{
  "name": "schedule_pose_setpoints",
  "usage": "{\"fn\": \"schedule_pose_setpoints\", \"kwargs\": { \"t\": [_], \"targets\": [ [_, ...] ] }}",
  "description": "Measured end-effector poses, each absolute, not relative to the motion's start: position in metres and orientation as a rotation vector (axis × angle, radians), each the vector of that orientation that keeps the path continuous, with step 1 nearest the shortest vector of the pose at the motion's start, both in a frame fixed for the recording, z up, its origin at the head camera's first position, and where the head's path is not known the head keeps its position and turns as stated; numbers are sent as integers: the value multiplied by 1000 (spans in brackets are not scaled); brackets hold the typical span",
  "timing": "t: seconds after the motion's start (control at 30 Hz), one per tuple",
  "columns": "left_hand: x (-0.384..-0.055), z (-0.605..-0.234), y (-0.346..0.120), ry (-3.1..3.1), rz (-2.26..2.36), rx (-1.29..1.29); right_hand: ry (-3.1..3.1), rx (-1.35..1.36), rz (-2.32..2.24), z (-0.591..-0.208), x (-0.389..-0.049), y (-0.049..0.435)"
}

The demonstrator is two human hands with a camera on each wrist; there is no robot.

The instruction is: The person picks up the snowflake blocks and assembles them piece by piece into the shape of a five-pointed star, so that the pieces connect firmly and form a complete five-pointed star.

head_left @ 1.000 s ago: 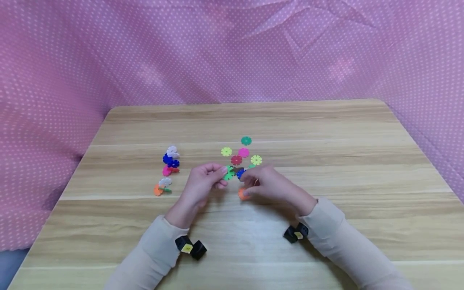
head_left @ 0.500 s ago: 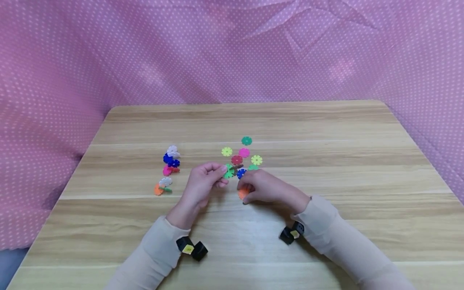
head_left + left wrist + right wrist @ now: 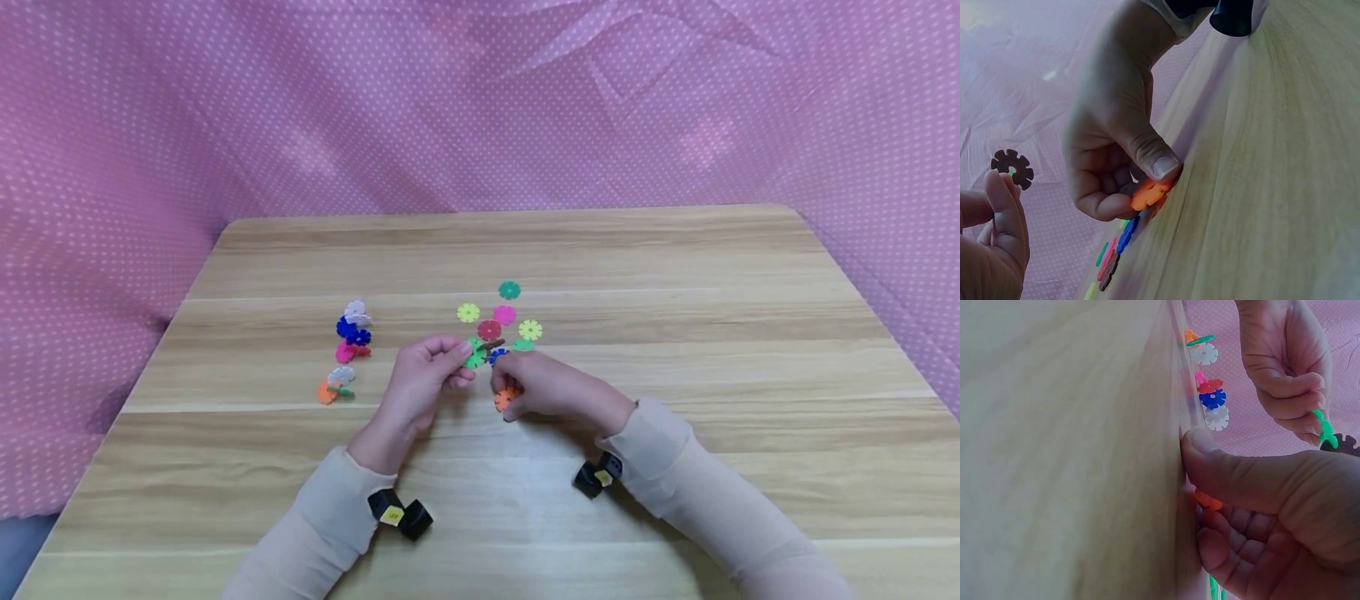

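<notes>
My left hand (image 3: 420, 379) pinches a green notched plastic disc (image 3: 475, 355) that has a brown notched disc (image 3: 1004, 162) slotted into it crosswise. To its right, my right hand (image 3: 553, 385) has thumb and fingers on an orange notched disc (image 3: 503, 401). In the left wrist view that orange disc (image 3: 1149, 195) is tilted up between thumb and fingers, close to the tabletop. Just beyond the right hand lies a blue disc (image 3: 498, 356), partly hidden by the fingers. A light green disc (image 3: 523, 345) lies behind it.
Further back lie loose discs: dark red (image 3: 489, 330), pink (image 3: 505, 315), dark green (image 3: 509, 290) and two yellow ones (image 3: 468, 312). At left, joined discs stand in clusters, blue and white (image 3: 352, 325), pink and red (image 3: 345, 352), orange and white (image 3: 327, 392). A pink dotted cloth (image 3: 480, 108) hangs behind.
My right hand has shifted slightly left and down and taken the orange disc between thumb and fingers; the disc has turned. The left hand stays nearly still with the joined discs.
</notes>
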State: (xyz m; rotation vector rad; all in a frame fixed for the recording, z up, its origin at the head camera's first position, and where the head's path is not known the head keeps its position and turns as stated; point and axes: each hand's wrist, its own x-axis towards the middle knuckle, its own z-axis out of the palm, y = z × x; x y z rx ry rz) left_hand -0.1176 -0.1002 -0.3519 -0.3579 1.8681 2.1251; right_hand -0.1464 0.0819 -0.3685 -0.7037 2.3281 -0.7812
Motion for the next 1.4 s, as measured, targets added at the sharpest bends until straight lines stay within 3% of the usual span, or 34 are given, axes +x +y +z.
{"fn": "schedule_pose_setpoints", "kwargs": {
  "t": [0.8,1.4],
  "targets": [
    [-121,-358,-97,1845,2150,-431,2570,-798,-1016,-361,-137,94],
    [-118,-356,-93,1816,2162,-476,2766,-849,-1536,-354,-126,94]
  ]
}}
